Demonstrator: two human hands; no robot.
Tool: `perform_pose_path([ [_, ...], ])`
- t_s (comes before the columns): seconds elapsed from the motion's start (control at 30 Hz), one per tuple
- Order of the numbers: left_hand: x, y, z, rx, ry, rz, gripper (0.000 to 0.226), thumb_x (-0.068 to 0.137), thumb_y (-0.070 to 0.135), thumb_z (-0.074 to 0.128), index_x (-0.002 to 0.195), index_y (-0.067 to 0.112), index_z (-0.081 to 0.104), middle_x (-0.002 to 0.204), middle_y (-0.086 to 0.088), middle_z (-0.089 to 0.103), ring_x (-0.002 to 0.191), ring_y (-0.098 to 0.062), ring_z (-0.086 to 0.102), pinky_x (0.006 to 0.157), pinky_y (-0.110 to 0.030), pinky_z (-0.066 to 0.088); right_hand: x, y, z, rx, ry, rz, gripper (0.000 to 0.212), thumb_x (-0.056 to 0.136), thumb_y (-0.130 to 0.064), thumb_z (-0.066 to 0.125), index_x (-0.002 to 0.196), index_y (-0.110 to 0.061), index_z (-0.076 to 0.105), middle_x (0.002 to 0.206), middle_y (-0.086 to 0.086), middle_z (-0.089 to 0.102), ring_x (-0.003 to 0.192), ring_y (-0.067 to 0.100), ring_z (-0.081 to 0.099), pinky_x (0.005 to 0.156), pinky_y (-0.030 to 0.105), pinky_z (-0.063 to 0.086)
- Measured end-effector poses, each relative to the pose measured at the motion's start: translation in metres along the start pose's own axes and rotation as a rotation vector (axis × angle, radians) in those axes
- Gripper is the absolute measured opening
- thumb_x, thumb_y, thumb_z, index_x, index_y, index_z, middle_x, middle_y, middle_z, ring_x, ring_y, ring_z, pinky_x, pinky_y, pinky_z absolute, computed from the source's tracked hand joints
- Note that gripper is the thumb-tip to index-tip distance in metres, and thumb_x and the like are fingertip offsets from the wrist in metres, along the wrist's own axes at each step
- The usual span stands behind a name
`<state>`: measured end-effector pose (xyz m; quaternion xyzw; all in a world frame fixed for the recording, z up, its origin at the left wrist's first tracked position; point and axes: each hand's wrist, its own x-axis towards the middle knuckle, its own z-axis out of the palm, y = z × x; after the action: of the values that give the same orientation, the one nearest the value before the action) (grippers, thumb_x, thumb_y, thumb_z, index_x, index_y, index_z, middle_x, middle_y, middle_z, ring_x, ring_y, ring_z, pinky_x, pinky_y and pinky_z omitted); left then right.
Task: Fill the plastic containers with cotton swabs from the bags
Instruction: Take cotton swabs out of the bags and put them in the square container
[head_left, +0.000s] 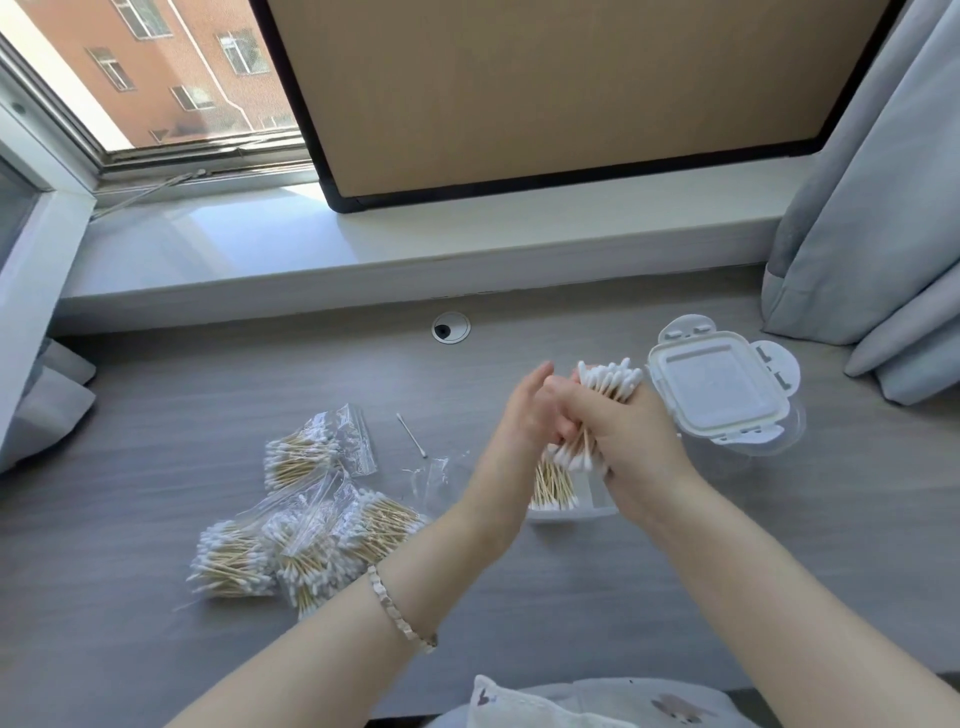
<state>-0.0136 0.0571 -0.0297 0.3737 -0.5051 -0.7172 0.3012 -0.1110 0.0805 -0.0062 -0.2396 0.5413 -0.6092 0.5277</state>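
My right hand (631, 431) grips a thick bundle of cotton swabs (608, 382) with wooden sticks and white tips, held above the desk. My left hand (524, 415) touches the bundle's left side, its fingers straight. Under both hands stands a clear plastic container (571, 512) with swabs lying in it, partly hidden by my right wrist. Several clear zip bags of swabs (306, 535) lie at the left on the grey desk (156, 415). One loose swab (412, 434) lies between bags and hands. An empty clear bag (434, 475) lies beside the container.
A second clear container with its white clip lid (719, 387) stands at the right. A round cable hole (450, 327) is at the desk's back. A white window sill (363, 244) runs behind, a grey curtain (872, 208) hangs at the right.
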Motion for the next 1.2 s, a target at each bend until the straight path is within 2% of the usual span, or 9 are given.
perform_pose_path([
  [0.1, -0.006, -0.002, -0.018, 0.511, -0.189, 0.281, 0.106, 0.058, 0.038, 0.08, 0.141, 0.033, 0.015, 0.149, 0.007, 0.023, 0.137, -0.001, 0.024, 0.11, -0.016, 0.026, -0.001, -0.003, -0.003, 0.096, -0.07, 0.165, 0.031, 0.085, 0.0, 0.057, 0.057, -0.013, 0.05, 0.041, -0.004, 0.04, 0.038, 0.006, 0.042, 0.043, 0.021, 0.043],
  [0.17, -0.007, 0.003, -0.023, 0.68, -0.275, 0.358, 0.125, 0.05, 0.026, 0.089, 0.144, 0.031, 0.007, 0.143, 0.01, 0.026, 0.13, 0.001, 0.033, 0.104, -0.013, 0.032, -0.005, -0.002, -0.001, 0.112, -0.141, 0.26, 0.028, 0.085, 0.0, 0.054, 0.061, -0.012, 0.05, 0.042, -0.004, 0.038, 0.038, 0.006, 0.04, 0.043, 0.021, 0.043],
  [0.37, -0.005, 0.007, -0.021, 0.725, -0.25, 0.378, 0.118, 0.052, 0.011, 0.088, 0.136, 0.04, 0.01, 0.13, 0.028, 0.037, 0.102, -0.006, 0.055, 0.086, -0.005, 0.039, -0.011, 0.0, 0.0, 0.068, -0.208, 0.311, 0.026, 0.085, 0.004, 0.049, 0.062, -0.01, 0.05, 0.042, -0.003, 0.038, 0.039, 0.007, 0.04, 0.043, 0.021, 0.042],
  [0.47, -0.007, 0.008, -0.022, 0.747, -0.305, 0.397, 0.122, 0.05, 0.016, 0.09, 0.137, 0.039, 0.008, 0.135, 0.02, 0.037, 0.114, 0.006, 0.047, 0.094, -0.009, 0.037, -0.012, 0.004, -0.004, 0.059, -0.23, 0.36, 0.027, 0.084, 0.006, 0.048, 0.062, -0.01, 0.048, 0.045, -0.001, 0.037, 0.037, 0.006, 0.04, 0.041, 0.021, 0.041],
  [0.53, -0.009, 0.009, -0.02, 0.761, -0.349, 0.368, 0.125, 0.051, 0.017, 0.09, 0.137, 0.044, 0.004, 0.14, 0.018, 0.032, 0.124, -0.002, 0.044, 0.097, -0.018, 0.041, -0.012, 0.008, -0.006, 0.043, -0.247, 0.406, 0.026, 0.083, 0.008, 0.047, 0.064, -0.01, 0.048, 0.047, 0.0, 0.037, 0.036, 0.006, 0.04, 0.04, 0.021, 0.04],
  [0.7, -0.015, 0.006, -0.017, 0.768, -0.342, 0.277, 0.126, 0.052, 0.017, 0.09, 0.132, 0.056, 0.001, 0.127, 0.029, 0.03, 0.108, -0.022, 0.052, 0.089, -0.023, 0.047, -0.009, 0.015, -0.01, 0.045, -0.286, 0.497, 0.019, 0.084, 0.009, 0.045, 0.084, -0.01, 0.047, 0.054, 0.004, 0.034, 0.037, 0.007, 0.041, 0.037, 0.02, 0.04],
  [0.87, -0.019, 0.001, -0.018, 0.744, -0.352, 0.241, 0.122, 0.052, 0.017, 0.09, 0.139, 0.036, 0.007, 0.136, 0.013, 0.036, 0.126, 0.0, 0.039, 0.098, -0.008, 0.033, -0.008, 0.023, -0.013, -0.134, -0.284, 0.496, 0.018, 0.083, 0.005, 0.053, 0.075, -0.011, 0.053, 0.058, 0.005, 0.043, 0.049, 0.013, 0.046, 0.043, 0.022, 0.043],
  [0.97, -0.02, -0.004, -0.018, 0.671, -0.27, 0.2, 0.113, 0.057, 0.015, 0.086, 0.14, 0.04, 0.013, 0.136, 0.011, 0.042, 0.121, -0.004, 0.047, 0.095, -0.01, 0.038, -0.008, 0.025, -0.012, -0.233, -0.235, 0.509, 0.015, 0.082, 0.007, 0.051, 0.077, -0.007, 0.053, 0.056, 0.005, 0.045, 0.045, 0.01, 0.048, 0.041, 0.02, 0.042],
  [1.2, -0.023, -0.014, -0.023, 0.576, -0.238, 0.13, 0.102, 0.063, 0.013, 0.084, 0.133, 0.044, 0.016, 0.139, 0.024, 0.034, 0.129, 0.01, 0.033, 0.095, -0.002, 0.03, -0.009, 0.026, -0.01, -0.441, -0.209, 0.483, 0.009, 0.08, -0.001, 0.058, 0.077, -0.009, 0.062, 0.064, 0.008, 0.055, 0.049, 0.013, 0.054, 0.049, 0.025, 0.046],
])
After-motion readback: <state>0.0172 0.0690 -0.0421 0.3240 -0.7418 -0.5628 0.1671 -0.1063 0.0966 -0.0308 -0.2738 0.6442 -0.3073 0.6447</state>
